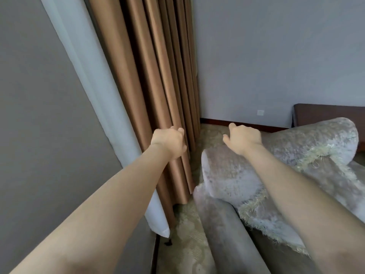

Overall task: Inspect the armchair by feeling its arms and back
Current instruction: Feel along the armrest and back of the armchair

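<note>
The armchair [233, 230] fills the lower right, grey-brown, with a pale lilac fringed cover [308, 147] draped over its rolled top. My right hand [244, 138] hovers over the far end of that rolled top, palm down, fingers loosely spread, holding nothing; whether it touches the fabric I cannot tell. My left hand [169, 142] is stretched out to the left of the chair, in front of the brown curtain [150, 86], fingers curled loosely, with nothing visibly in it. Both forearms reach in from the bottom of the view.
A white sheer curtain [94, 99] hangs left of the brown one against a grey wall. Patterned carpet [185, 244] runs in the narrow gap between curtain and chair. A dark wooden headboard [327, 114] and a wall socket [260, 112] sit at the back right.
</note>
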A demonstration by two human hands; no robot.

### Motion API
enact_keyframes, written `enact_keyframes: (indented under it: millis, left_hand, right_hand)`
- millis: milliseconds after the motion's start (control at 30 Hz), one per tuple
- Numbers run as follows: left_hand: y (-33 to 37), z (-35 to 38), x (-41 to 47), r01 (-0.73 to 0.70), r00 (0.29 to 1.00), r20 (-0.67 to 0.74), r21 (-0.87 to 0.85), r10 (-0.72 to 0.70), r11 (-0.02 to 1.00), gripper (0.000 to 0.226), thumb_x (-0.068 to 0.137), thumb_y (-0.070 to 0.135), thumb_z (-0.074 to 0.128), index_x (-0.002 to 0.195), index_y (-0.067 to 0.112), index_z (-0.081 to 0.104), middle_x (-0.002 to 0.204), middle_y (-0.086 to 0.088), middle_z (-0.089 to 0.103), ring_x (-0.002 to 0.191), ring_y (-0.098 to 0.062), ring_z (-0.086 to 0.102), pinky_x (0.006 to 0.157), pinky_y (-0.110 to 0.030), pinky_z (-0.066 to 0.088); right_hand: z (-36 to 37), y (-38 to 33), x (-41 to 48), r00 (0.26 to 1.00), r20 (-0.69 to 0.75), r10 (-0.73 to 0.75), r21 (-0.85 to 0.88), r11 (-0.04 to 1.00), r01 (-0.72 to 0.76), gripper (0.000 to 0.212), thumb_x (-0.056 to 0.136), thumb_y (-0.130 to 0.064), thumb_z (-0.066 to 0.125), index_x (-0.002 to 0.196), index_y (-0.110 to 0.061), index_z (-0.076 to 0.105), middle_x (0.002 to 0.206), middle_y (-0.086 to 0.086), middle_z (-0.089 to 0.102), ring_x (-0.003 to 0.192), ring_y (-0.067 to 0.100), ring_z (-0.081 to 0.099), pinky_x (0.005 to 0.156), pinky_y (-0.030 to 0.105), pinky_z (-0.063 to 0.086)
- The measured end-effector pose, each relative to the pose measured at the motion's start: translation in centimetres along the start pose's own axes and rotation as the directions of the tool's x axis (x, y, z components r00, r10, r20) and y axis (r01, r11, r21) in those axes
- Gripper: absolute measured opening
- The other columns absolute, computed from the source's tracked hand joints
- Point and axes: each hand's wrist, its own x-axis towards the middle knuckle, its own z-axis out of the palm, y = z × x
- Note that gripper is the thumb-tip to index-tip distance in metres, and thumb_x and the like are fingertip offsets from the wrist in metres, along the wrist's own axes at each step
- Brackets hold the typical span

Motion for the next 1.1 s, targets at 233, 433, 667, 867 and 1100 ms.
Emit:
enact_keyframes:
  millis: [233, 433, 667, 867, 1100]
  left_hand:
    - [-2.0, 3.5, 13.5, -0.124, 0.992, -0.048, -0.1, 0.12, 0.987, 0.034, 0.094, 0.039, 0.04, 0.113, 0.012, 0.048, 0.11, -0.007, 0.054, 0.1, -0.029, 0.054, 0.066, -0.034, 0.035]
    - [-1.2, 7.6, 23.3, -0.236, 0.971, 0.008, -0.156, 0.241, 0.959, 0.038, 0.094, 0.037, 0.038, 0.121, 0.011, 0.047, 0.116, -0.009, 0.053, 0.102, -0.029, 0.054, 0.067, -0.035, 0.035]
    - [1.0, 9.8, 37.0, -0.521, 0.851, -0.177, -0.169, 0.494, 0.837, 0.032, 0.093, 0.033, 0.041, 0.115, 0.013, 0.051, 0.106, -0.007, 0.057, 0.09, -0.025, 0.055, 0.064, -0.034, 0.038]
    - [1.0, 9.9, 46.3, -0.645, 0.763, -0.186, -0.162, 0.619, 0.746, 0.034, 0.094, 0.037, 0.038, 0.115, 0.012, 0.05, 0.111, -0.008, 0.056, 0.099, -0.028, 0.056, 0.078, -0.037, 0.047]
    - [4.7, 12.7, 50.9, -0.793, 0.599, -0.232, -0.041, 0.766, 0.608, 0.039, 0.094, 0.039, 0.039, 0.121, 0.012, 0.047, 0.112, -0.009, 0.055, 0.098, -0.028, 0.056, 0.065, -0.035, 0.037]
  right_hand:
    - [3.7, 1.1, 10.5, 0.993, 0.083, 0.079, -0.025, 0.997, -0.077, 0.037, 0.096, -0.042, 0.034, 0.111, -0.011, 0.049, 0.093, 0.01, 0.064, 0.079, 0.031, 0.058, 0.057, 0.032, 0.035]
    - [7.6, 1.1, 13.8, 0.992, 0.105, 0.065, -0.053, 0.997, -0.06, 0.035, 0.095, -0.045, 0.034, 0.11, -0.015, 0.046, 0.091, 0.008, 0.065, 0.072, 0.029, 0.057, 0.053, 0.032, 0.033]
    - [10.7, 4.0, 21.1, 0.952, 0.043, 0.304, -0.164, 0.942, -0.293, 0.036, 0.094, -0.043, 0.038, 0.111, -0.014, 0.048, 0.093, 0.007, 0.065, 0.078, 0.031, 0.062, 0.051, 0.03, 0.031]
    - [13.0, 5.3, 25.1, 0.838, 0.073, 0.542, -0.188, 0.832, -0.522, 0.036, 0.095, -0.044, 0.037, 0.11, -0.013, 0.047, 0.094, 0.008, 0.065, 0.084, 0.033, 0.063, 0.058, 0.031, 0.037]
    - [17.4, 8.1, 26.1, 0.666, 0.119, 0.736, -0.175, 0.676, -0.716, 0.033, 0.097, -0.041, 0.035, 0.108, -0.012, 0.047, 0.089, 0.007, 0.064, 0.08, 0.03, 0.061, 0.057, 0.032, 0.039]
